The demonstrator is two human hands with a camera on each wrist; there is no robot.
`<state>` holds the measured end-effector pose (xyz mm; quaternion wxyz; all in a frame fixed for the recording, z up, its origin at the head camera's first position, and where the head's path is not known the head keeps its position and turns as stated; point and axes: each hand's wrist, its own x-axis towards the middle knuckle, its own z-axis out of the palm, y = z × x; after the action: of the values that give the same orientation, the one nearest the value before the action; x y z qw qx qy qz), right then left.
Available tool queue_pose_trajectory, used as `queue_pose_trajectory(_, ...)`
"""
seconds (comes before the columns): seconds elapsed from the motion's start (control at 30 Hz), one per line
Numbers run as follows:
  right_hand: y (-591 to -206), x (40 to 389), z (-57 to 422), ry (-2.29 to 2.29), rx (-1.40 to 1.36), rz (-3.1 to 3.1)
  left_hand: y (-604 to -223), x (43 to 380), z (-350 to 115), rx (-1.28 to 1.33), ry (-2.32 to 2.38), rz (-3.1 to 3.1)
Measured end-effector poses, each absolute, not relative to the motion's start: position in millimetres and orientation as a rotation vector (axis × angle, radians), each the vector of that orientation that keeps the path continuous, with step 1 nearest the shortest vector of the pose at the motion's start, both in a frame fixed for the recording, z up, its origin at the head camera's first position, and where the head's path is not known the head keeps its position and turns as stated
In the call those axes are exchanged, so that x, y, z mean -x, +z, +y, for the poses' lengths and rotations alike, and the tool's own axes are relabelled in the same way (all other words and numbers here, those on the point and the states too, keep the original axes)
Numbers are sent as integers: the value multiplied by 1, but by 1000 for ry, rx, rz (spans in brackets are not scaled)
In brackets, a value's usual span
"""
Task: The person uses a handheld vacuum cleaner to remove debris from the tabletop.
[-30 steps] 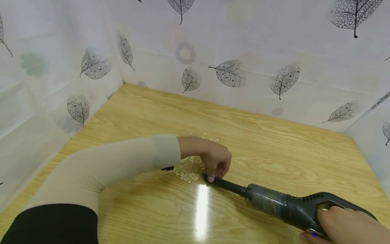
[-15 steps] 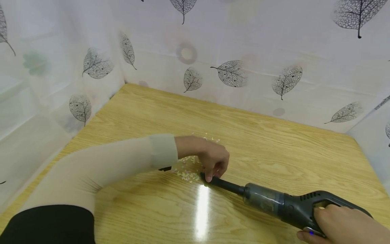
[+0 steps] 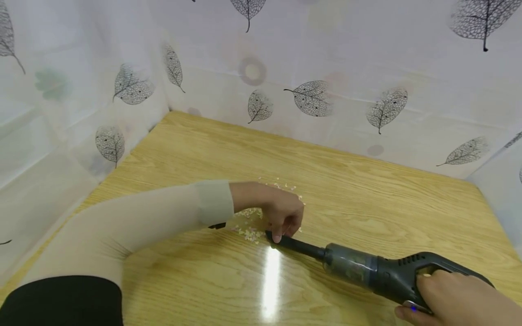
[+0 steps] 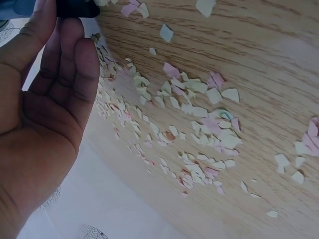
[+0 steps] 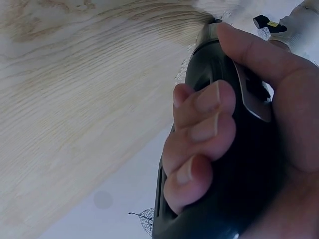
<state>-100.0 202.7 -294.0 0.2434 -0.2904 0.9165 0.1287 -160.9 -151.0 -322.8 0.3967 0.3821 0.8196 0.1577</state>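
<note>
My right hand [image 3: 461, 294] grips the handle of a black handheld vacuum cleaner [image 3: 397, 276], and a small blue light glows near the thumb. In the right wrist view, the fingers wrap round the handle [image 5: 239, 189]. Pale bits show through its see-through dust chamber [image 3: 352, 263]. At the far end of its narrow nozzle [image 3: 303, 247], my left hand [image 3: 284, 211] pinches the tip between thumb and fingers. The tip lies low over the table beside a scatter of small paper scraps [image 3: 249, 234]. Seen from the left wrist, the scraps [image 4: 219, 132] are cream, pink and greenish.
The wood-grain table [image 3: 195, 280] has a bright light reflection in front of the nozzle. More scraps [image 3: 281, 184] lie beyond the left wrist. A leaf-patterned sheet [image 3: 342, 54] hangs behind the table and along its sides. A black device [image 5: 271, 24] sits on the left wrist.
My left hand, the nozzle and the vacuum cleaner have shifted slightly left together. A few scraps now show to the right of the left hand. Both grips stay the same.
</note>
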Motion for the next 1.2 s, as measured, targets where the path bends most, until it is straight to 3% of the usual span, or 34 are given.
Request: queue_pose_trajectory(1.2, -289, 105, 182, 349, 909, 2508, -322, 146, -173, -955, 407, 2133)
